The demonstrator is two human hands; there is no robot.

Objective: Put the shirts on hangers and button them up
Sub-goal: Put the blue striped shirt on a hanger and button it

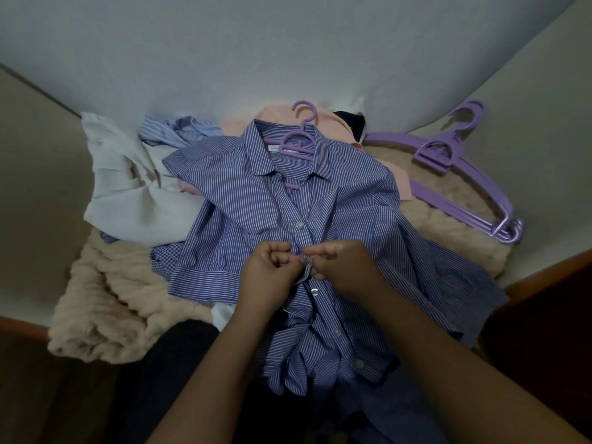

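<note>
I see a fluffy cream blanket (pixel 105 302) spread as the working surface, bunched into thick folds at its near left edge and running back to the pale wall. On it, at the centre, lies a blue striped shirt (pixel 346 200) on a purple hanger (pixel 299 136), collar toward the wall. To its left rests a white shirt (pixel 128 187), crumpled, with a light blue striped shirt (pixel 179 129) behind it by the wall. A peach shirt (pixel 275 118) lies under the centre shirt's collar end. On the right, a stack of purple hangers (pixel 461 174) lies directly on the blanket, hooks toward the wall. I cannot tell what the blanket itself sits on.
</note>
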